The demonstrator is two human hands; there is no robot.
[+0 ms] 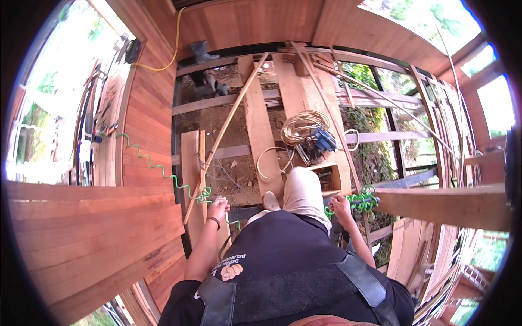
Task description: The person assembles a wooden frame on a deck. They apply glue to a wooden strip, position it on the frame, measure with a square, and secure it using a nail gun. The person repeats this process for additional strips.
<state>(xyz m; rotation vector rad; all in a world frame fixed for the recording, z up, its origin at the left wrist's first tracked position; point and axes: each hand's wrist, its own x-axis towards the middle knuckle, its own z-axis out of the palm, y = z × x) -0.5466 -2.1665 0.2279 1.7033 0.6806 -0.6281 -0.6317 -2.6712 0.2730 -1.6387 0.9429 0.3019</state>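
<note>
A green coiled air hose (148,156) runs along the wall boards at the left and bunches in loops beside my left hand (218,207). The fingers of that hand are closed on the hose, which comes out again below the wrist. On the other side, my right hand (340,208) is closed too, with green coils (363,199) showing on both sides of it. A dark rod-like piece (371,201) pokes through those coils, just right of the hand. My fingers hide the exact grip on each side.
Planks (258,130) lie across open floor joists (220,104) above bare earth. Ahead sit a looped beige hose (304,126), a blue power tool (324,140) and a wooden box (333,179). Thin battens (234,111) lean across the gaps. A rubber boot (203,52) stands by the far wall.
</note>
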